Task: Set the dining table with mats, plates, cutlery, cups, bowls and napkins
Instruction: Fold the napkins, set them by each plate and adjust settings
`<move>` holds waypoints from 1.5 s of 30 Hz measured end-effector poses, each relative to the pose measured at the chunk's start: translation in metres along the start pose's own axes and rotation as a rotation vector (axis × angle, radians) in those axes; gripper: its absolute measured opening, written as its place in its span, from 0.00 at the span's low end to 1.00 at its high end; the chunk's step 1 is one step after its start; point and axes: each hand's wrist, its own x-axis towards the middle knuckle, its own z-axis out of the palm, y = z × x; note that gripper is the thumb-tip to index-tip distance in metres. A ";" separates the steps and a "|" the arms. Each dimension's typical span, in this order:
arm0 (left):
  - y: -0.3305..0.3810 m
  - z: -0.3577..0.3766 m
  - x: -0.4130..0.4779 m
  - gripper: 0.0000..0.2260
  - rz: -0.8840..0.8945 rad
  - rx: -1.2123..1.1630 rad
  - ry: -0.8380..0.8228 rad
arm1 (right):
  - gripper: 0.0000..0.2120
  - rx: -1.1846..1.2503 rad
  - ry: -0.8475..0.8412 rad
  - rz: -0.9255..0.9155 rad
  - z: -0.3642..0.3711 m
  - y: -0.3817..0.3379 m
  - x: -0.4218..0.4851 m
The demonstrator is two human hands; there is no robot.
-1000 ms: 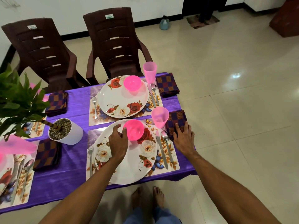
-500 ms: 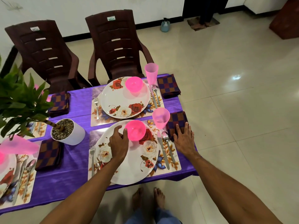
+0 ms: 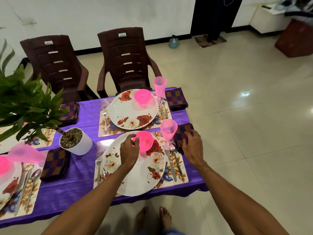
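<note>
On the near place setting a floral plate [image 3: 135,177] lies on a floral mat [image 3: 182,177]. A pink bowl [image 3: 146,143] stands on the plate's far part, and my left hand [image 3: 129,150] pinches its left rim. A pink cup [image 3: 168,128] stands right of the bowl. My right hand [image 3: 193,146] rests on a checked napkin [image 3: 182,133] at the table's right edge, fingers curled over it. A knife [image 3: 170,164] and spoon [image 3: 175,156] lie on the mat between plate and napkin, a fork [image 3: 98,167] to the left.
A second full setting with plate [image 3: 132,110], bowl [image 3: 142,96], cup [image 3: 159,86] and napkin [image 3: 176,98] lies beyond. A potted plant [image 3: 75,140] stands left of the near plate. Two brown chairs [image 3: 125,61] face the far side. More settings sit at the left. My bare feet stand below the table edge.
My right hand's fingers have curled over the napkin where they lay flat before. My left hand stays at the bowl's rim. The camera has tilted up slightly.
</note>
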 end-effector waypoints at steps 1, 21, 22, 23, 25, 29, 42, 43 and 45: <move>0.003 0.000 0.000 0.15 0.001 -0.004 -0.006 | 0.16 0.016 0.026 -0.012 -0.006 -0.005 0.002; 0.013 -0.026 0.103 0.08 -0.016 -0.084 0.039 | 0.12 0.201 -0.056 -0.211 -0.023 -0.097 0.118; 0.008 -0.029 0.114 0.09 -0.055 -0.094 0.043 | 0.13 0.198 -0.084 -0.207 -0.018 -0.101 0.127; 0.001 -0.032 0.126 0.09 -0.099 -0.099 0.047 | 0.14 0.193 -0.114 -0.194 -0.011 -0.107 0.137; -0.020 -0.038 0.148 0.08 -0.182 -0.113 0.052 | 0.15 0.205 -0.184 -0.117 0.001 -0.112 0.156; -0.075 -0.048 0.196 0.09 -0.389 -0.109 0.085 | 0.15 0.202 -0.307 0.119 0.035 -0.103 0.205; -0.162 -0.055 0.264 0.10 -0.626 -0.063 0.049 | 0.05 0.042 -0.362 0.322 0.084 -0.074 0.246; -0.166 -0.053 0.267 0.09 -0.628 -0.053 0.043 | 0.05 0.038 -0.358 0.329 0.083 -0.076 0.246; -0.173 -0.052 0.271 0.08 -0.616 -0.013 0.031 | 0.05 0.058 -0.347 0.347 0.084 -0.077 0.247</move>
